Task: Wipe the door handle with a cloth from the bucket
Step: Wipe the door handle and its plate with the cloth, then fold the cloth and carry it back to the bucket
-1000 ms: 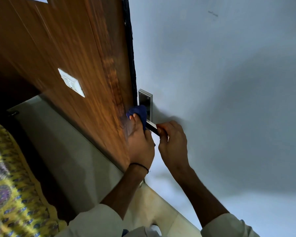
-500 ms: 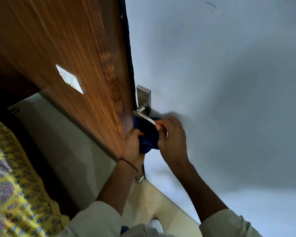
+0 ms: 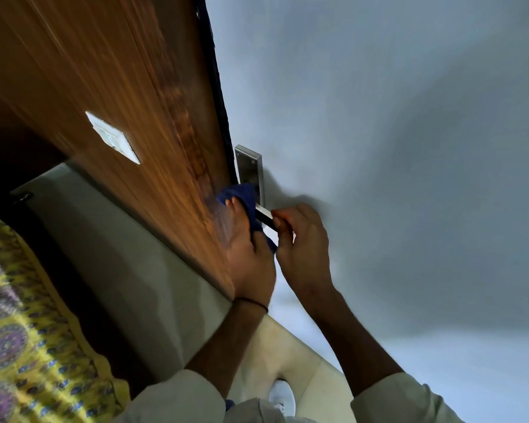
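A steel lever door handle (image 3: pixel 264 213) with a tall backplate (image 3: pixel 251 170) sits on the pale grey door. My left hand (image 3: pixel 249 254) presses a dark blue cloth (image 3: pixel 242 195) against the base of the lever, where it meets the plate. My right hand (image 3: pixel 301 239) pinches the free end of the lever between thumb and fingers. The cloth covers the handle's pivot, and a fold of it hangs between my two hands. No bucket is in view.
The brown wooden door frame (image 3: pixel 119 87) runs along the left of the handle, with a white switch plate (image 3: pixel 112 137) on it. A yellow patterned fabric (image 3: pixel 28 346) lies at lower left. A white shoe (image 3: pixel 281 395) stands on the beige floor below.
My left hand has moved the cloth from under the lever back up to its base by the backplate. My right hand stays on the lever's end.
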### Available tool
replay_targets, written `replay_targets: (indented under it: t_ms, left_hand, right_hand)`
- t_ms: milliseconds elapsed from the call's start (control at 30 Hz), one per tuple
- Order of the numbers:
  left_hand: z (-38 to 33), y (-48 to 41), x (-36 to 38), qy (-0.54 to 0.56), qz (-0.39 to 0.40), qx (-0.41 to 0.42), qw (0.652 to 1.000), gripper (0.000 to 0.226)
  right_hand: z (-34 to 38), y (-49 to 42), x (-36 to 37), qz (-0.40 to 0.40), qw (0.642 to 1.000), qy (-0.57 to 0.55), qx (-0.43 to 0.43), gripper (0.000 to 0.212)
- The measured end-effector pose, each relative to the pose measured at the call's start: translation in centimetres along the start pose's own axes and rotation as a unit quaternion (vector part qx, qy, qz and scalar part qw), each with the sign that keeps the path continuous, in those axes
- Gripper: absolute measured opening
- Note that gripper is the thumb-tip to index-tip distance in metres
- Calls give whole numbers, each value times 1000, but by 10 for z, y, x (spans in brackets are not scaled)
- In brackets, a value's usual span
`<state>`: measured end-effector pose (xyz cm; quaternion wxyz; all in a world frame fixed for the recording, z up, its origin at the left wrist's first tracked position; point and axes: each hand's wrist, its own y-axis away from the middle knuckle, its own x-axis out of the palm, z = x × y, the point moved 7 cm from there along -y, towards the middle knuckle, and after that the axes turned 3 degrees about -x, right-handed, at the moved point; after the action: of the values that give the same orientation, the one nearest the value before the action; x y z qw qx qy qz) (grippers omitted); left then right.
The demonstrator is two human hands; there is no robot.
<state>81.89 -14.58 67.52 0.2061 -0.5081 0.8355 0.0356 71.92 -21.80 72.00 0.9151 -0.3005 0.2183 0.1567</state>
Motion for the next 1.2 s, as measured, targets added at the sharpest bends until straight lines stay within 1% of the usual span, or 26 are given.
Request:
replay_targets:
  t_ms: [133, 167, 233, 267, 333, 400, 433, 533, 600, 667, 700, 767, 833, 900, 933, 1000, 1033, 1067, 1133, 1200]
  left_hand:
    - [-26, 50, 7, 41, 69, 39, 996, 61]
    - [-25, 57, 8, 51, 90, 36, 994, 60]
    - [-15, 58, 9, 65, 122, 15, 990, 56]
    - [-9, 57, 9, 78, 147, -8, 986, 52]
    - [4, 60, 10, 118, 220, -66, 966, 42]
    - [16, 71, 12, 140, 292, -122, 938, 43]
    - [24, 76, 12, 152, 311, -147, 927, 44]
    - [49, 78, 6, 195, 318, -228, 899, 44]
    - [60, 77, -2, 235, 320, -273, 876, 41]
    - [67, 73, -11, 282, 326, -306, 849, 41]
    - [71, 73, -17, 303, 332, -321, 833, 40]
    - [78, 75, -25, 342, 355, -337, 802, 36]
    - [83, 83, -32, 367, 384, -350, 772, 37]
    - [89, 98, -38, 376, 416, -364, 744, 40]
    - [91, 106, -41, 368, 433, -367, 736, 40]
    - [91, 122, -45, 332, 457, -360, 742, 37]
    - [90, 129, -47, 309, 462, -351, 754, 33]
    - [90, 136, -50, 288, 461, -339, 768, 30]
    - [87, 149, -51, 253, 470, -309, 787, 24]
    - [80, 159, -48, 222, 489, -278, 796, 19]
  right_hand:
    - [-8, -6, -2, 19, 1000, -16, 5, 9]
    - [-10, -7, -2, 28, 999, -19, 5, 8]
    - [-11, -8, -2, 40, 999, -22, 5, 13]
    - [-9, -8, -2, 40, 999, -23, 5, 16]
    - [-7, -7, -3, 36, 999, -20, 6, 18]
    - [-4, -6, -3, 40, 999, -10, 5, 17]
    - [-3, -5, -4, 47, 999, -7, 6, 17]
    - [-2, 2, -9, 72, 997, -6, 29, 21]
    - [-1, 14, -22, 41, 998, 8, 42, 22]
    - [-5, 33, -40, -16, 996, 6, 91, 24]
    - [-9, 49, -47, -46, 990, 0, 136, 25]
    - [-18, 88, -53, -86, 965, -18, 246, 28]
    - [-25, 134, -45, -91, 933, -60, 343, 29]
    - [-22, 180, -27, -70, 896, -121, 421, 35]
    - [-16, 199, -17, -59, 874, -163, 455, 39]
    - [-1, 231, -3, -55, 825, -255, 502, 43]
    - [4, 245, -1, -64, 808, -281, 513, 43]
    - [8, 257, -1, -72, 800, -295, 518, 42]
    - [13, 277, -11, -86, 803, -292, 513, 38]
    - [13, 293, -27, -104, 808, -283, 506, 31]
